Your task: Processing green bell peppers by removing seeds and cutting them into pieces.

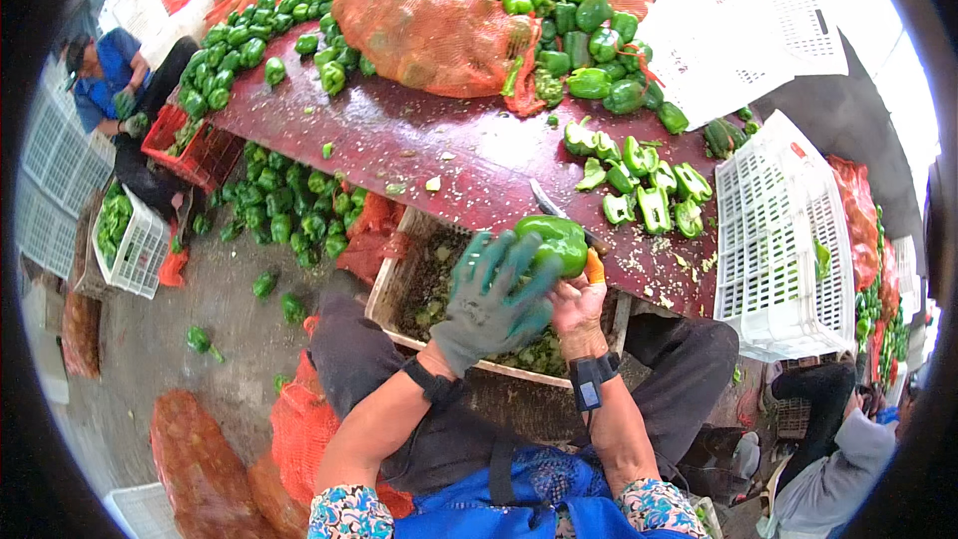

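A whole green bell pepper (555,245) is held up over the near edge of the dark red table, between my two hands. My left hand (494,299), in a grey-green work glove, lies along the pepper's left side with its fingers against it. Bare apart from an orange cover on one finger, my right hand (579,304) grips the pepper from below and the right. Just beyond the pepper shows a knife blade (546,200); its handle end is partly hidden. Cut pepper halves (654,208) lie on the table to the right, several with their pale insides showing.
Below my hands, between my knees, is a crate (384,294) with pepper scraps. Mesh sacks (429,30) and whole peppers cover the table's far side. A white crate (783,240) tilts at the right. Co-workers sit at far left (115,80) and lower right (838,469).
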The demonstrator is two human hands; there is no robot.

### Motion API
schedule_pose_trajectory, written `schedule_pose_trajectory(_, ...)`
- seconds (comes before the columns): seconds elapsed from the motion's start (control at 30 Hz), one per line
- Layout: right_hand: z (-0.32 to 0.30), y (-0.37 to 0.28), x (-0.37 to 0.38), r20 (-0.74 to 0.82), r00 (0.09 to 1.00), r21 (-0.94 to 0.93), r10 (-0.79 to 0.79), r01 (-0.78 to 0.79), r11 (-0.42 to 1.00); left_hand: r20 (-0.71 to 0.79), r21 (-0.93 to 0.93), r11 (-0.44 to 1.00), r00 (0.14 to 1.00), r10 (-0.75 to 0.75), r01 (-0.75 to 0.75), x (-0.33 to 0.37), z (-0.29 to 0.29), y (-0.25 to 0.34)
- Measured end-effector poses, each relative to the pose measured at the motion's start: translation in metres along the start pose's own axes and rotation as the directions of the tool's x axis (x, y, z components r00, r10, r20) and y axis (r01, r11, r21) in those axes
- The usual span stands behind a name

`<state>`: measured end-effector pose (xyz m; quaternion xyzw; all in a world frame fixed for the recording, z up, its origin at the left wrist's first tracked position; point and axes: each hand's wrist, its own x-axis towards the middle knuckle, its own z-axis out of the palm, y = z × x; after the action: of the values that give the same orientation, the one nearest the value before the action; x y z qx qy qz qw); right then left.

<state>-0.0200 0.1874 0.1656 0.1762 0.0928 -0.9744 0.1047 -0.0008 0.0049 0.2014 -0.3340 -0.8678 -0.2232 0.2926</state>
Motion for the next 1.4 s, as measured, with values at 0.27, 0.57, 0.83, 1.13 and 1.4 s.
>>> schedule_pose_trajectory(0.27, 0.021, -0.044, -0.019, 0.112, 0.985, 0.023, -0.135, 0.133, 0.991, 0.060, 0.116, 0.842, 0.843, -0.535, 0.527, -0.017, 0.030, -0.032)
schedule_pose_trajectory(0.57, 0.051, -0.098, -0.068, 0.138, 0.936, -0.107, -0.323, 0.338, 0.935, 0.221, -0.265, 0.802, 0.843, -0.491, 0.536, -0.026, 0.040, -0.025)
schedule_pose_trajectory(0.83, 0.101, -0.308, -0.203, 0.401, 0.161, -0.595, -0.902, 0.795, -0.122, 0.384, -0.339, 0.628, 0.712, -0.588, 0.701, -0.031, 0.047, -0.027)
schedule_pose_trajectory(1.13, 0.059, -0.316, -0.132, 0.755, 0.346, -0.606, -0.557, 0.046, -0.794, 0.362, -0.185, 0.719, 0.727, -0.584, 0.670, -0.039, 0.053, -0.019)
schedule_pose_trajectory(1.4, -0.050, -0.249, 0.033, 0.261, 0.660, -0.762, -0.704, -0.307, -0.570, 0.471, -0.169, 0.703, 0.683, -0.558, 0.691, -0.028, 0.059, -0.017)
